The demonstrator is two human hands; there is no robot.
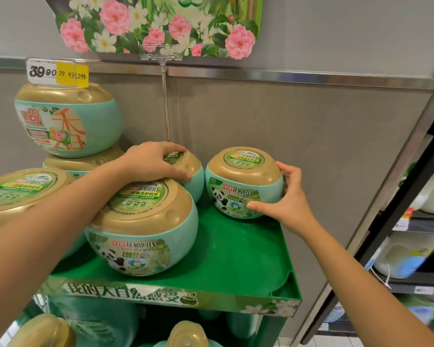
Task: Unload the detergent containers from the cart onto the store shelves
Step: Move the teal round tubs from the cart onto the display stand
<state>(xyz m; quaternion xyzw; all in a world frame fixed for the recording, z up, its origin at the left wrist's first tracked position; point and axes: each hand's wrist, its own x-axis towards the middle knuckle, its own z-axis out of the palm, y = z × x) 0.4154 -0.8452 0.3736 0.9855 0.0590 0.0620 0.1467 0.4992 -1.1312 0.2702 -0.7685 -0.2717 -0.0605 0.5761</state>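
Shelf (236, 259): green tray with raised rim, head view.
Left hand (153, 162): fingers curled over rear tub (196, 170) lid, behind front tub (145, 229).
Right hand (285, 199): thumb and fingers clasp right tub (243, 176), standing at shelf's back.

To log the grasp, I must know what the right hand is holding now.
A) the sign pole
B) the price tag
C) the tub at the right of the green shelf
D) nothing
C: the right hand curls round the side of the right tub, which stands on the green shelf; the left hand grips the middle tub from above.
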